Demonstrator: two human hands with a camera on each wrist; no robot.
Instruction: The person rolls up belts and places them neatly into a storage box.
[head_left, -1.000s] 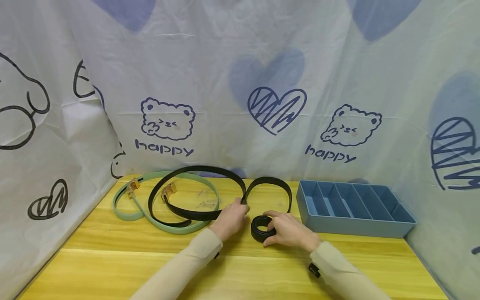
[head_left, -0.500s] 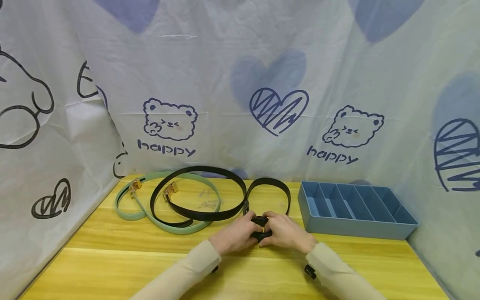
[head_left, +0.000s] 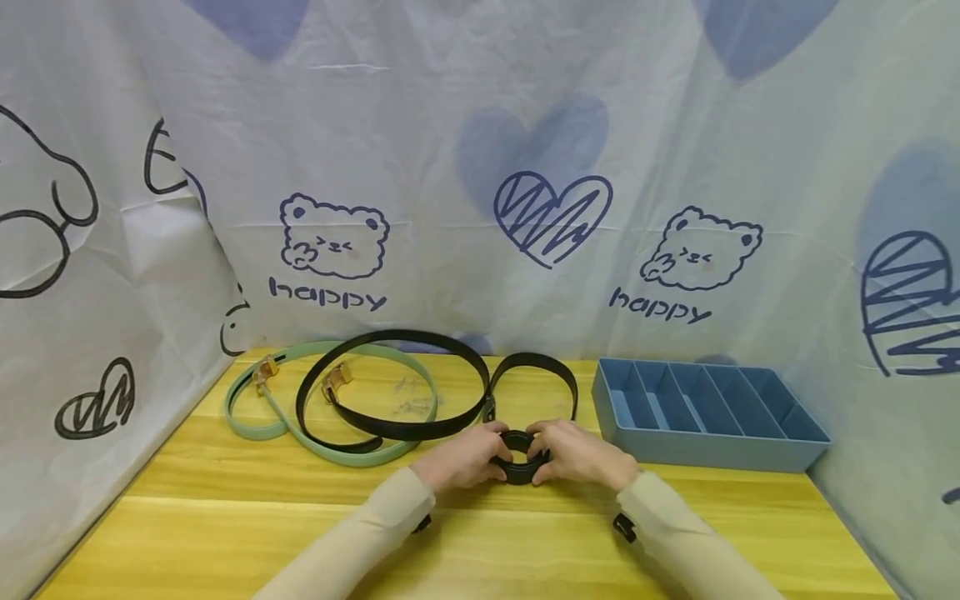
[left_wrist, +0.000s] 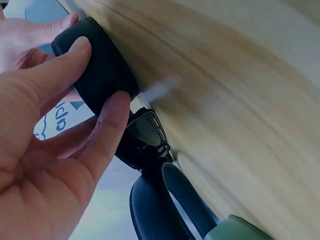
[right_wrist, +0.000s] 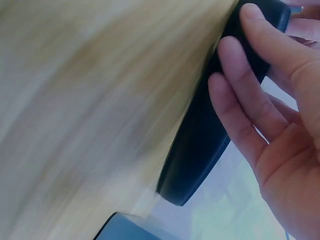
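Note:
Both hands hold a coiled black belt (head_left: 519, 473) low over the wooden table, in the middle of the head view. My left hand (head_left: 463, 457) grips the coil's left side. In the left wrist view, thumb and fingertips press its outer face, and a dark buckle (left_wrist: 148, 131) shows just past the fingers. From the right, my right hand (head_left: 577, 454) grips the coil, with thumb and fingers spread along the band in the right wrist view. An unrolled length of this belt (head_left: 534, 360) arches behind the hands, between the buckle and the coil.
Left of the hands, a second black belt (head_left: 405, 335) with a gold buckle lies looped over a green belt (head_left: 255, 432). A blue-grey box (head_left: 720, 452) with several compartments stands at the right. A printed cloth (head_left: 442, 275) hangs behind the table (head_left: 480, 550).
My left hand has left the buckle end and come down to the coil's left side, joining my right hand. The coil now sits between both hands. The other belts and box stay put.

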